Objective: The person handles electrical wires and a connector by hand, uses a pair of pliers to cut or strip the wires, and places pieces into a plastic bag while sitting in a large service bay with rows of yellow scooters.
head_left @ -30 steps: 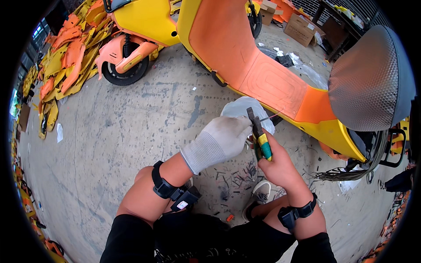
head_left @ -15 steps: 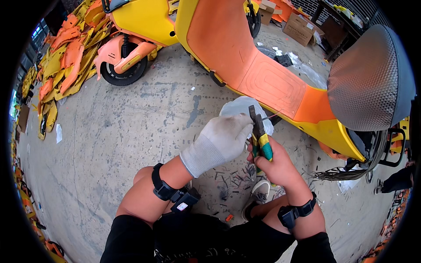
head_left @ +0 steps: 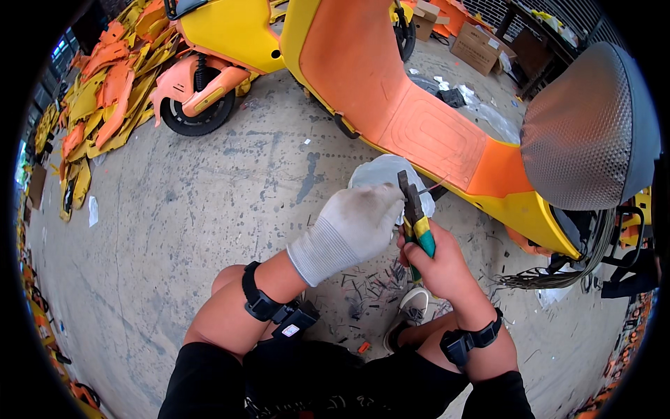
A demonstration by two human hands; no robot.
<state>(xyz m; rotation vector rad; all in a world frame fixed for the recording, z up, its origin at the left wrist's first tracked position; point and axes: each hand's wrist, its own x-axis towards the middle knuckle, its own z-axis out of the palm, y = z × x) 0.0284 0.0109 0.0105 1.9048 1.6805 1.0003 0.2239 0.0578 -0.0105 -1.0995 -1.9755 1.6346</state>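
My left hand (head_left: pixel 361 220), in a pale knit glove, has its fingers pinched beside the plier jaws; what they hold is hidden. My bare right hand (head_left: pixel 438 260) grips pliers (head_left: pixel 421 234) with green and yellow handles, their dark jaws pointing up. A thin reddish wire or rod (head_left: pixel 434 187) sticks out to the right of the jaws. Behind both hands lies a pale translucent bag (head_left: pixel 382 168), beside the orange footboard (head_left: pixel 434 136) of a yellow scooter.
A pile of orange and yellow panels (head_left: pixel 105 91) lies at the upper left. A dark grey textured cover (head_left: pixel 579 126) sits on the scooter's right end. Cardboard boxes (head_left: pixel 478 49), plastic scraps and a dark table stand behind. Cut bits litter the floor. A person's dark-clothed leg (head_left: pixel 624 279) shows far right.
My hands and the pliers have shifted slightly rightward. The other person's dark leg at the far right has moved.
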